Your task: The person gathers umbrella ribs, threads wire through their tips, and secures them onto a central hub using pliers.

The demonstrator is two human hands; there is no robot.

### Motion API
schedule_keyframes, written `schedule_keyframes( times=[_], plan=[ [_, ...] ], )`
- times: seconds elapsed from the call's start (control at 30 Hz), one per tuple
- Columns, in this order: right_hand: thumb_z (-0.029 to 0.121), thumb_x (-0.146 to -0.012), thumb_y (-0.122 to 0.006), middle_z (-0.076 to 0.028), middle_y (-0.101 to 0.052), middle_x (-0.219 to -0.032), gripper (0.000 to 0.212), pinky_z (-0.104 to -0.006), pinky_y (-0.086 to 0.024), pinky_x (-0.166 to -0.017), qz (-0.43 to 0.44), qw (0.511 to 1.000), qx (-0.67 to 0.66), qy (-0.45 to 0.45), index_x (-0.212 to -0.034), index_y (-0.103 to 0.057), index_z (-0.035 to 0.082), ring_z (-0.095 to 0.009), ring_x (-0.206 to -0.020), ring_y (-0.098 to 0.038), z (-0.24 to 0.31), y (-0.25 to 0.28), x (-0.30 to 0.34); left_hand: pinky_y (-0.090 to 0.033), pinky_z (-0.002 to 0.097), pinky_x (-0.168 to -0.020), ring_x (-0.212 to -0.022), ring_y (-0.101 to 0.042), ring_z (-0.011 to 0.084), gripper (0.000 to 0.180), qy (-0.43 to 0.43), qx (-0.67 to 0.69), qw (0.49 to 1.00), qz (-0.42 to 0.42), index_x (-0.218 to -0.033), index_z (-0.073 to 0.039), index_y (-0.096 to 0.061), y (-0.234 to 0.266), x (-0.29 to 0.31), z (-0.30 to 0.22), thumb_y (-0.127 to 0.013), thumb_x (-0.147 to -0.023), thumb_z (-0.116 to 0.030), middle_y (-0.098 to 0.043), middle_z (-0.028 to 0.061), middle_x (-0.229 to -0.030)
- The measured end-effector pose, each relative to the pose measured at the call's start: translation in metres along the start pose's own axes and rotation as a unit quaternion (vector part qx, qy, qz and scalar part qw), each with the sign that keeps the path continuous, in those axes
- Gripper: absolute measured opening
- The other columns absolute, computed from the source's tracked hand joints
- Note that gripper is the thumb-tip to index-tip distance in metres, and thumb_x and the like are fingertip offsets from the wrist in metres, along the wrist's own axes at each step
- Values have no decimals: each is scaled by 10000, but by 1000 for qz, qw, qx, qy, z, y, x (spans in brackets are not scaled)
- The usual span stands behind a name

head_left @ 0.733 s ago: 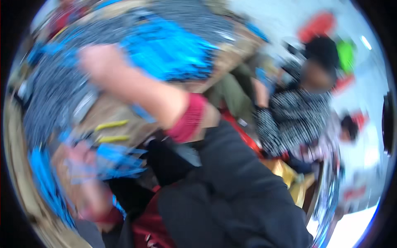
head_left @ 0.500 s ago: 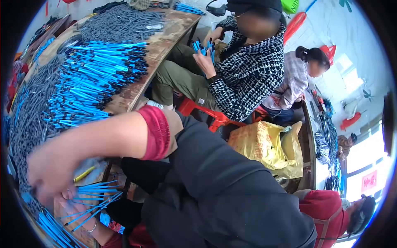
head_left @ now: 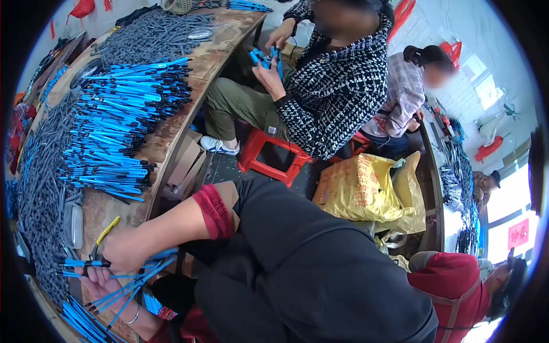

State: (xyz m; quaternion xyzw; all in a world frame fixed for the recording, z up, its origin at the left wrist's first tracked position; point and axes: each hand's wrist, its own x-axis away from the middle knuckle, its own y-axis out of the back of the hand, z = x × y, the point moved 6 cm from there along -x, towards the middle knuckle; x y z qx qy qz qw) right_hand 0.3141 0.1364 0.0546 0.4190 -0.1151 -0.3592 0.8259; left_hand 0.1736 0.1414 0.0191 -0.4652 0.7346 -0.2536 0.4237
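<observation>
My left hand, with a bracelet at its wrist, is closed round a fanned bunch of thin blue sticks with dark tips. My right hand lies against it, back of the hand up and fingers curled in, mostly hidden. By its knuckles, short blue pieces with black ends poke out across the left hand's fingertips. What the right fingers pinch cannot be made out. Beside that hand rests a yellow-handled tool. Below my left hand lie more blue sticks.
A wooden table bears a big heap of blue black-ended sticks and piles of small grey parts. Across its corner a co-worker handles blue pieces. Red stool, yellow sack and other workers are to the right.
My right hand, blurred at the far left before, has come right and down to meet my left hand. Blue black-ended pieces now show between them. The view has shifted slightly.
</observation>
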Motion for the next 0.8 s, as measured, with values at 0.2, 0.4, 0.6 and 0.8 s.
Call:
schedule_keyframes(
  times=[0.2, 0.4, 0.6, 0.8],
  plan=[
    [314, -822, -539, -224, -619, -716, 374, -438, -495, -654, 12, 999, -25, 29, -739, -634, -38, -384, -721, -612, 7, -4, 13, -379, 213, -588, -637, -444, 93, 199, 131, 139, 972, 140, -1081, -23, -469, -52, 16, 10, -461, -936, -160, -464, 15, -696],
    [299, -795, -557, -218, -620, -721, 335, -445, -489, -634, 8, 1000, 14, 16, -753, -641, -22, -382, -699, -607, -13, -20, 7, -325, 168, -477, -508, -387, 63, 164, -97, -225, 901, -357, -1047, -43, -477, -49, 11, 5, -467, -931, -158, -420, -9, -610],
    [262, -758, -584, -194, -625, -715, 250, -445, -482, -622, -80, 994, -15, 69, -781, -653, 23, -382, -680, -599, -9, 7, 7, -257, 146, -462, -509, -359, 22, 139, 69, -132, 989, -20, -988, -85, -482, -18, 21, 3, -430, -946, -207, -370, -59, -577],
    [277, -704, -630, -185, -636, -746, 254, -435, -477, -675, -137, 972, -140, 131, -847, -672, 71, -372, -726, -603, -2, 43, 12, -199, 143, -412, -439, -289, 7, 279, 75, -174, 981, 40, -1125, -96, -380, -40, 51, 5, -401, -953, -315, -312, -67, -524]
  ],
)
